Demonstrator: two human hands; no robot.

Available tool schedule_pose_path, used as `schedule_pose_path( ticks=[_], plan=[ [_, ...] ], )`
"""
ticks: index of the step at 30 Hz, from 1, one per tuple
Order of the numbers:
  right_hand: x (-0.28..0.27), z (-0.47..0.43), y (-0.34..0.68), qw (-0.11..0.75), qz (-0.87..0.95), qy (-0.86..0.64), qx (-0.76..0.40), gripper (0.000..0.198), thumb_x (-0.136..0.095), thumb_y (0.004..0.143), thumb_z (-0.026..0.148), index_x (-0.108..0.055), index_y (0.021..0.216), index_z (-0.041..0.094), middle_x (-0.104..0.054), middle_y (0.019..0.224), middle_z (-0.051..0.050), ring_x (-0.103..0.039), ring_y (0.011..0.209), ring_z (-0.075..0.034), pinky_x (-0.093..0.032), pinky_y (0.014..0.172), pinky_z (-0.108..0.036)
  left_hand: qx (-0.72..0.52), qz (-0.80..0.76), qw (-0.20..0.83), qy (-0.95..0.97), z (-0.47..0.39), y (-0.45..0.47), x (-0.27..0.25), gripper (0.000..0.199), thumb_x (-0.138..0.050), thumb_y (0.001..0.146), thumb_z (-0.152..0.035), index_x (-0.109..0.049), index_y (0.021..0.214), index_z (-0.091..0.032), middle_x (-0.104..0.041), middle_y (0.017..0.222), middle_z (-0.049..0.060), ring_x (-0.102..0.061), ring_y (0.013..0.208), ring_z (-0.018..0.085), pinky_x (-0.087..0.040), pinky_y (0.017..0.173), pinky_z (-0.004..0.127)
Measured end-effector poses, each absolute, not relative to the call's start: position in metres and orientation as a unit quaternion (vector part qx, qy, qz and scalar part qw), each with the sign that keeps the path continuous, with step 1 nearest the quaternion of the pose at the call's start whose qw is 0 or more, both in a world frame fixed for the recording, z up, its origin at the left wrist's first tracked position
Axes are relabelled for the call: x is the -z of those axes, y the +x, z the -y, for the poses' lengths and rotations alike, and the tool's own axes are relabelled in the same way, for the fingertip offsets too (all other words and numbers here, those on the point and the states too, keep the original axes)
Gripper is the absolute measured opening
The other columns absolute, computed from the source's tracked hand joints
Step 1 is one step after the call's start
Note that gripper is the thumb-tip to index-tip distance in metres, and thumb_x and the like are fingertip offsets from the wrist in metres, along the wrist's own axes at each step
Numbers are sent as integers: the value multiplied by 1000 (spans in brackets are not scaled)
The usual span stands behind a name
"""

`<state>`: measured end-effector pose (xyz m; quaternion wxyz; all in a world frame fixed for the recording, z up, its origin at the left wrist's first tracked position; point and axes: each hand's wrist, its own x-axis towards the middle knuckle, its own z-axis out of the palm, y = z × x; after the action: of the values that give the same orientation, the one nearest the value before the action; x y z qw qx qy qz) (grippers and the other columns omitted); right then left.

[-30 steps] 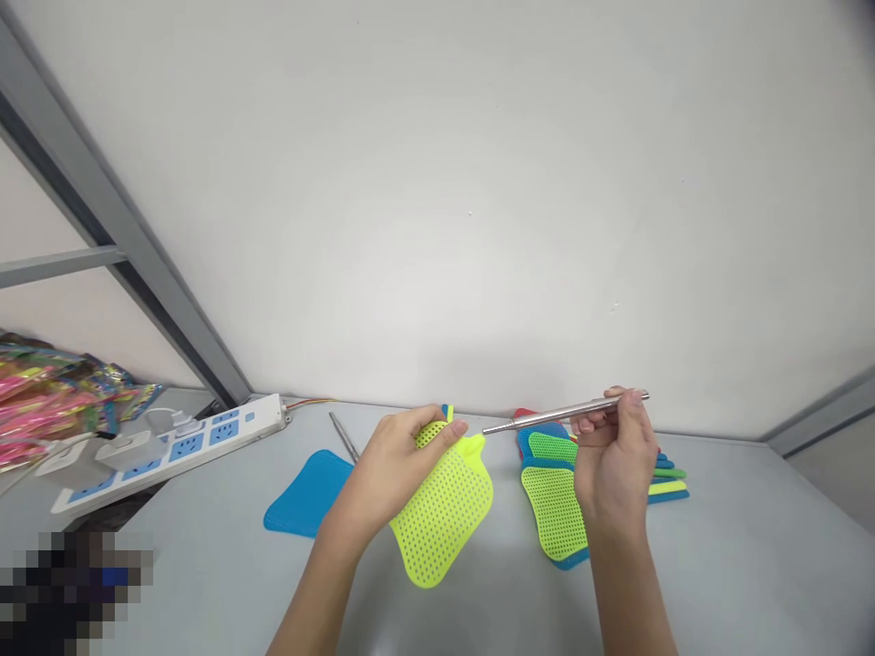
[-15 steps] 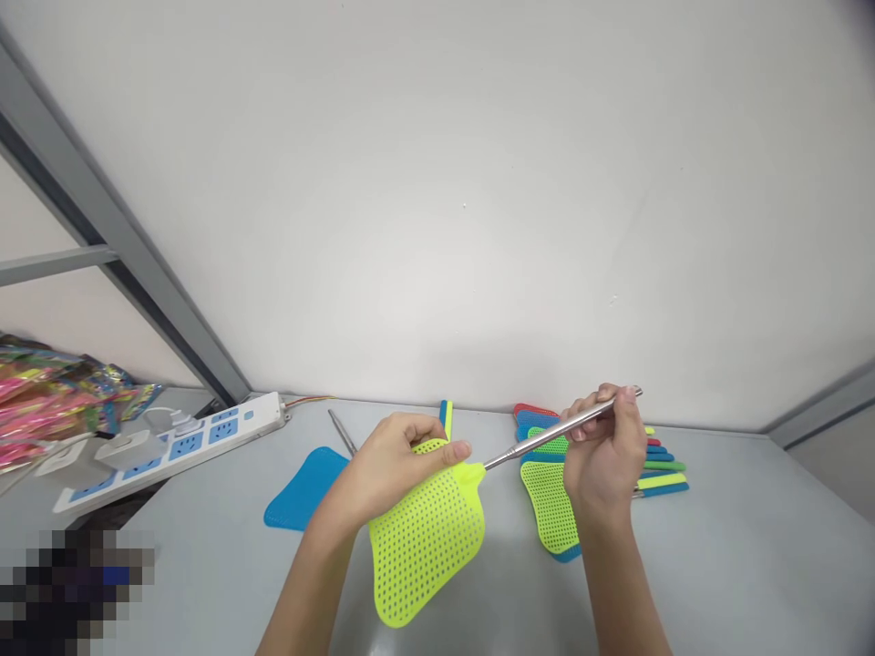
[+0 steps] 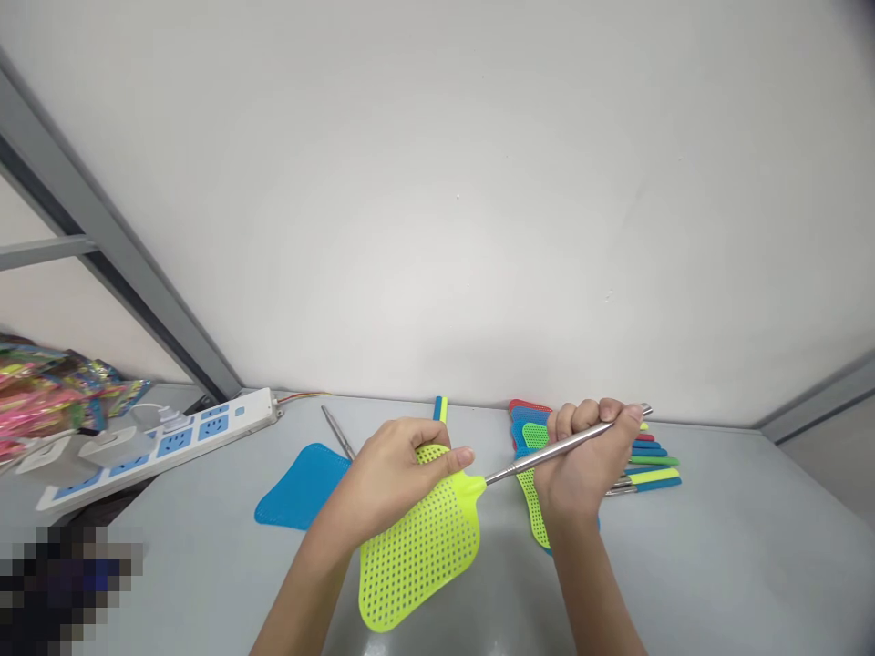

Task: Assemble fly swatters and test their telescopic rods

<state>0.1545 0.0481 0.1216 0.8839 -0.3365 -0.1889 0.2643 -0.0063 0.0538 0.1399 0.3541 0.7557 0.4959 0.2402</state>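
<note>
A yellow-green fly swatter head (image 3: 425,556), full of small holes, hangs tilted over the table between my hands. My left hand (image 3: 403,474) pinches its upper edge near the neck, thumb on the front face. From that neck a silver metal rod (image 3: 547,453) runs up to the right. My right hand (image 3: 584,456) is closed round this rod, with the thumb along it close to the bare outer end. Behind my left hand lie a blue swatter head (image 3: 301,487), another metal rod (image 3: 336,428) and blue and yellow grips (image 3: 441,409).
Behind my right hand, several swatters (image 3: 533,483) are stacked, their coloured grips (image 3: 653,476) pointing right. A white power strip (image 3: 239,412) with plugged-in adapters stands at the left. Colourful plastic packages (image 3: 61,392) lie beyond it. A pale wall (image 3: 465,228) closes off the back.
My right hand has shifted left along the rod and turned, its fingers now wrapped over the rod. The swatter head has moved slightly left and down with my left hand.
</note>
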Motion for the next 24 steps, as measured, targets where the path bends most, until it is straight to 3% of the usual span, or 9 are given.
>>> schedule_pose_path(
  ticks=[8, 24],
  plan=[
    [-120, -49, 166, 886, 180, -322, -282, 31, -34, 78, 47, -30, 63, 21, -12, 46, 8, -16, 35, -7, -17, 33, -22, -241, -487, 352, 762, -49, 16, -131, 36, -40, 73, -49, -46, 55, -18, -34, 53, -4, -34, 51, 9, -24, 46, 21],
    [-130, -42, 174, 879, 177, -333, -292, 35, -33, 77, 51, -27, 60, 21, -11, 44, 9, -15, 33, -7, -17, 31, -20, -250, -442, 516, 690, -44, 35, -123, 35, -43, 73, -45, -39, 53, -17, -27, 50, -5, -25, 45, 7, -21, 42, 20]
  ],
)
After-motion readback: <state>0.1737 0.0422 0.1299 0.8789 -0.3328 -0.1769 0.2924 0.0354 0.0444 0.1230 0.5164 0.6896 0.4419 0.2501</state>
